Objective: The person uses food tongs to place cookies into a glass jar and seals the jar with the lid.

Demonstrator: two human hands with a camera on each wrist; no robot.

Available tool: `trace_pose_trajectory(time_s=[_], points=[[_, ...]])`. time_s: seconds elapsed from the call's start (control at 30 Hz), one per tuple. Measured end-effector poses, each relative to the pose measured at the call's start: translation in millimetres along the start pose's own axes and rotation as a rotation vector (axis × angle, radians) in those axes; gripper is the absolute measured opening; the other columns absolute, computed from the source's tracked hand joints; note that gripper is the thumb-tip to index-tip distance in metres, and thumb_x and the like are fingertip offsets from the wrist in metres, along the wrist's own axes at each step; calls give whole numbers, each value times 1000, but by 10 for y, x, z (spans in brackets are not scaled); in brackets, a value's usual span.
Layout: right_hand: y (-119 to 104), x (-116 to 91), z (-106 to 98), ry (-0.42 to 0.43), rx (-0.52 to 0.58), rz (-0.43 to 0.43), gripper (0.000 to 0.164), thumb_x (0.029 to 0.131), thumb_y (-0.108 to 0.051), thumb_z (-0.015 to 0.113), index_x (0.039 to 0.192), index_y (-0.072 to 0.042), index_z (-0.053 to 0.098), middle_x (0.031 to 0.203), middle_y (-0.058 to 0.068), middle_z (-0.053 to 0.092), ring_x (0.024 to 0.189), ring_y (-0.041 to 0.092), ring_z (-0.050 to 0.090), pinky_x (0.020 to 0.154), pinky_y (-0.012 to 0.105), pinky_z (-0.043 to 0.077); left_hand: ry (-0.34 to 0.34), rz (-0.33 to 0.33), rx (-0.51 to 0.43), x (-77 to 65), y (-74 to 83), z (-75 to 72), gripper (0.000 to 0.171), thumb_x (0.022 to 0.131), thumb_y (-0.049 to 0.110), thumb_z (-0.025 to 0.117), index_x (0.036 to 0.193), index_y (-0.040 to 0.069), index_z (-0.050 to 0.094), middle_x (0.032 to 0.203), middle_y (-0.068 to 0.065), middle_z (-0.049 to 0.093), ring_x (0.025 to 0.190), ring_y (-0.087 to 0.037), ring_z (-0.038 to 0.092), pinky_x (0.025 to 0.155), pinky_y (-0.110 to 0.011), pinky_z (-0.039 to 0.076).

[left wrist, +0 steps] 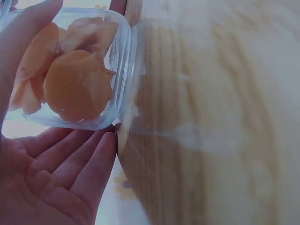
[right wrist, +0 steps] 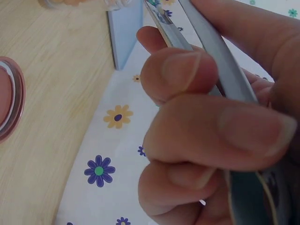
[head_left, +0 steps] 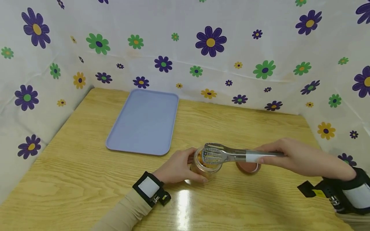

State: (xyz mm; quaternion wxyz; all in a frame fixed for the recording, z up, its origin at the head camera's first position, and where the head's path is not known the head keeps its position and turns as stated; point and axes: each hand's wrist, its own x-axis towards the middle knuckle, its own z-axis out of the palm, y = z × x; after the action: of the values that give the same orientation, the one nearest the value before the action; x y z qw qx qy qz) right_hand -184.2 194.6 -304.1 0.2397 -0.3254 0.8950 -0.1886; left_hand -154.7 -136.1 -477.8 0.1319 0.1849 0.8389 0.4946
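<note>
A clear glass jar (head_left: 199,168) with orange-brown, scallop-edged pieces (left wrist: 78,85) inside stands on the table. My left hand (head_left: 179,166) grips it from the left, thumb on the near side and fingers behind. In my right hand (head_left: 292,157) are metal tongs (head_left: 235,154), held by the handle with fingers curled round it. The slotted tong heads (head_left: 212,155) lie over the jar's mouth; whether they touch a piece I cannot tell. Just right of the jar, partly under the tongs, lies a round reddish-brown lid (head_left: 248,167).
A pale blue rectangular tray (head_left: 144,122) lies toward the back left of the wooden table (head_left: 72,179). White cloth with flower prints (head_left: 185,48) hangs behind the table and on both sides.
</note>
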Motion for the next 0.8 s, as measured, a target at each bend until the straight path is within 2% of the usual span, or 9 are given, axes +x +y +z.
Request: trace_pose_trajectory(time_s=[0.1, 0.2, 0.33, 0.43, 0.57, 0.67, 0.8], points=[[14, -13, -23, 33, 16, 25, 40, 101, -39, 59, 131, -14, 67, 114, -5, 71, 83, 6, 58, 67, 22, 47, -8, -10, 13, 12, 11, -20, 92, 61, 55, 92, 138, 21, 53, 128, 11, 64, 122, -6, 60, 105, -25, 47], [31, -31, -52, 77, 17, 56, 41, 100, -38, 60, 133, -13, 65, 109, -5, 71, 79, 7, 56, 62, 23, 45, -13, -14, 29, 20, 22, -38, 95, 61, 56, 91, 140, 21, 52, 130, 10, 63, 122, -7, 60, 105, -25, 47], [31, -16, -84, 161, -12, 49, 40, 101, -35, 59, 135, -13, 63, 103, -4, 69, 77, 9, 54, 60, 23, 43, -16, -14, 31, 27, 33, -58, 96, 62, 56, 91, 141, 20, 51, 133, 7, 62, 123, -8, 59, 105, -25, 47], [-18, 69, -117, 261, -36, 19, 41, 102, -34, 59, 137, -13, 61, 93, -1, 65, 68, 8, 52, 56, 23, 44, -13, -14, 26, 31, 37, -65, 95, 62, 54, 92, 141, 19, 51, 133, 6, 62, 124, -9, 59, 104, -25, 48], [-121, 259, -206, 428, -31, -36, 37, 102, -30, 59, 136, -16, 61, 80, 3, 56, 56, 11, 44, 46, 25, 37, -13, 4, 19, 38, 41, -40, 94, 63, 52, 92, 140, 17, 52, 133, 5, 62, 124, -10, 59, 105, -25, 47], [-176, 407, -274, 556, 1, -55, 35, 103, -31, 57, 136, -19, 60, 84, 4, 57, 60, 16, 44, 47, 28, 35, -18, 13, 8, 32, 41, -10, 93, 63, 52, 92, 140, 16, 52, 134, 5, 62, 125, -9, 59, 105, -24, 47], [-157, 598, -345, 693, 87, -22, 41, 104, -38, 52, 142, -21, 54, 95, 9, 60, 72, 20, 48, 54, 27, 38, -8, -7, 5, -3, 40, -4, 94, 63, 54, 91, 141, 19, 51, 134, 7, 61, 125, -9, 58, 105, -25, 47]])
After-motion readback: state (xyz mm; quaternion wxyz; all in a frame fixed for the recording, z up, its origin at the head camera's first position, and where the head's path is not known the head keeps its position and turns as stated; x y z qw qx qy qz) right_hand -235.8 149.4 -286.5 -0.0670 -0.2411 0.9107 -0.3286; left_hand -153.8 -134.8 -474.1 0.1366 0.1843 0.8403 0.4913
